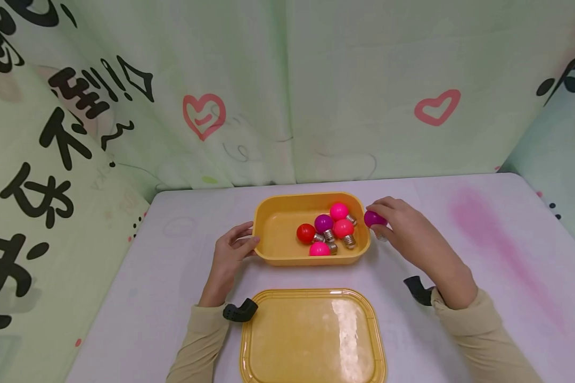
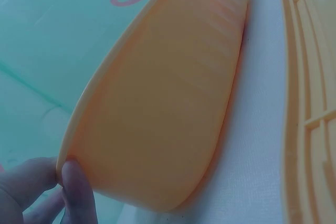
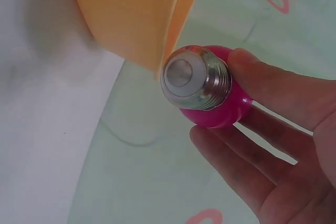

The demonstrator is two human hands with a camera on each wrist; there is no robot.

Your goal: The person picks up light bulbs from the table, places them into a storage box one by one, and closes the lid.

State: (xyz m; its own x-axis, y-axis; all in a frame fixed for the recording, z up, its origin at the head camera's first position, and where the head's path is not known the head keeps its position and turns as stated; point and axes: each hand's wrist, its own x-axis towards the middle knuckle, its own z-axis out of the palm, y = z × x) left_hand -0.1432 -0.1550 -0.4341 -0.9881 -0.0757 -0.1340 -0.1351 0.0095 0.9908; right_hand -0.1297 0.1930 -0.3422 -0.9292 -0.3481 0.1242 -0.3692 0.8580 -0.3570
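Observation:
A yellow plastic tub (image 1: 278, 258) stands near the back of the table with several red, pink and purple light bulbs inside, among them a red bulb (image 1: 305, 233) and a purple bulb (image 1: 323, 223). My left hand (image 1: 230, 252) pinches the tub's left rim; in the left wrist view, thumb and finger (image 2: 79, 192) straddle the edge. Just off the tub's right end, my right hand (image 1: 400, 226) holds another purple light bulb (image 1: 375, 218) by its round glass. Its silver screw base (image 3: 197, 80) points toward the right wrist camera.
In front of the tub lies a yellow rectangular lid (image 1: 311, 340) with a raised rim. The white table (image 1: 460, 239) has a pink smear on its right side. A pale curtain (image 1: 354, 64) with drawn hearts hangs behind the table.

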